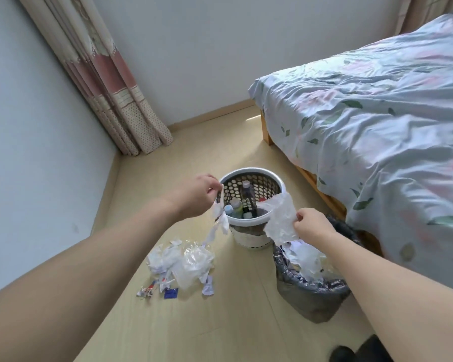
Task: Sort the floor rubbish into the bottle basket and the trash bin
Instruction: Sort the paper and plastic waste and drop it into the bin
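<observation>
Centre frame, the left hand [196,194] pinches a twisted white scrap [220,220] dangling beside the bottle basket [251,173]. The right hand [314,224] grips a crumpled plastic bag [280,218] above the trash bin [311,296], lower right. More floor rubbish [178,265] lies lower centre, left of the bin.

— What sort of place is this?
— A bedroom in a home: a bed [377,121] under a rumpled leaf-print sheet [392,82], patterned curtains [110,87] hanging in the corner, pale walls [188,48], light wood-look floor [194,322].
</observation>
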A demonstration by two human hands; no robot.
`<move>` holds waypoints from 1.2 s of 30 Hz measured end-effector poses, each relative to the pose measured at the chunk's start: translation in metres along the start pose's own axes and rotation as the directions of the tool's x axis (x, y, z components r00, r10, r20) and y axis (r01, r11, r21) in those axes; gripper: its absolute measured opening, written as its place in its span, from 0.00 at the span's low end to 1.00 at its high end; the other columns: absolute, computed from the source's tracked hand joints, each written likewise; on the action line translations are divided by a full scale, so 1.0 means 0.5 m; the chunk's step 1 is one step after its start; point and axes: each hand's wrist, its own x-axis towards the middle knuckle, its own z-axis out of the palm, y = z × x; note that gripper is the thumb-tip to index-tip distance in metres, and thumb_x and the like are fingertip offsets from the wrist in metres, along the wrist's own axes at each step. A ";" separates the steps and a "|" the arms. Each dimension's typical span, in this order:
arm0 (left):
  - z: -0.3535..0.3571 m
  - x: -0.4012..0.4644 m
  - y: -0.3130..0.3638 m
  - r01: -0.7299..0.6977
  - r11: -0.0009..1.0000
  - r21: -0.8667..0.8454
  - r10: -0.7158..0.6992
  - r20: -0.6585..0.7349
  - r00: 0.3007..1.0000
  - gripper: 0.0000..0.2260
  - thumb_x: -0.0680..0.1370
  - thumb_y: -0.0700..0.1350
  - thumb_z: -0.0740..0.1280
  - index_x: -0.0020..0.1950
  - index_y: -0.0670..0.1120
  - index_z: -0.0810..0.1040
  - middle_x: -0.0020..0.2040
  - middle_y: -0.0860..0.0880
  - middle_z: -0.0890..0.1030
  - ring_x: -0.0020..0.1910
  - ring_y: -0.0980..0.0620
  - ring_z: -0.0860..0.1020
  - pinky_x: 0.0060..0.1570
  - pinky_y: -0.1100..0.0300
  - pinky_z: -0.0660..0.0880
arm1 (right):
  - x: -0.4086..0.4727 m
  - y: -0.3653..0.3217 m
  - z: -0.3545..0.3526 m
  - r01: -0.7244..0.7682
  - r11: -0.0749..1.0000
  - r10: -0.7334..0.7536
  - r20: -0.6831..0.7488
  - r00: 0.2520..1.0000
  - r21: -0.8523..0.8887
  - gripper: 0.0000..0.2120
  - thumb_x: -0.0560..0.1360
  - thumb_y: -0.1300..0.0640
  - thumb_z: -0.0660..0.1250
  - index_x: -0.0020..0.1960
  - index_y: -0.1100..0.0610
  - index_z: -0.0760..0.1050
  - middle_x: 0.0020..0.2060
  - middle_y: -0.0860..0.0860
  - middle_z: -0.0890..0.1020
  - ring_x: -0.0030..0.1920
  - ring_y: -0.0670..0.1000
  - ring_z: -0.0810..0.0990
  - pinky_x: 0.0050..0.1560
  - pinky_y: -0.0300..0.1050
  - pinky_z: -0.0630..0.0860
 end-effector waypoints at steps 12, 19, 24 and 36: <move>0.135 0.180 0.248 -0.222 0.974 -0.042 0.226 0.171 0.959 0.14 0.81 0.43 0.58 0.58 0.51 0.82 0.49 0.57 0.82 0.40 0.62 0.76 0.40 0.71 0.70 | 0.060 0.242 -0.064 -0.294 0.956 0.293 0.042 0.955 0.007 0.15 0.75 0.66 0.58 0.31 0.56 0.64 0.29 0.51 0.67 0.30 0.51 0.66 0.30 0.42 0.65; 0.282 0.233 0.276 -0.101 0.984 -0.144 0.137 0.269 0.953 0.16 0.80 0.41 0.56 0.57 0.46 0.83 0.55 0.50 0.83 0.45 0.53 0.81 0.46 0.61 0.78 | 0.089 0.286 -0.035 -0.170 0.976 0.197 0.218 0.956 -0.137 0.12 0.78 0.63 0.57 0.57 0.57 0.75 0.53 0.53 0.78 0.54 0.54 0.76 0.55 0.43 0.71; 0.462 0.241 0.262 0.023 0.992 0.125 -0.078 0.458 0.885 0.11 0.77 0.48 0.58 0.37 0.45 0.70 0.37 0.47 0.76 0.35 0.48 0.72 0.35 0.57 0.72 | 0.131 0.308 0.014 -0.135 0.962 0.213 0.341 0.915 -0.239 0.18 0.80 0.59 0.58 0.70 0.59 0.65 0.62 0.57 0.76 0.61 0.55 0.75 0.61 0.45 0.72; 0.722 0.304 0.218 -0.037 0.985 0.167 -0.080 0.637 0.766 0.18 0.78 0.38 0.58 0.68 0.39 0.70 0.66 0.39 0.69 0.63 0.40 0.72 0.60 0.49 0.72 | 0.241 0.397 0.141 -0.097 0.860 0.330 0.399 0.855 -0.501 0.25 0.78 0.61 0.57 0.74 0.58 0.60 0.70 0.59 0.64 0.66 0.61 0.69 0.66 0.54 0.70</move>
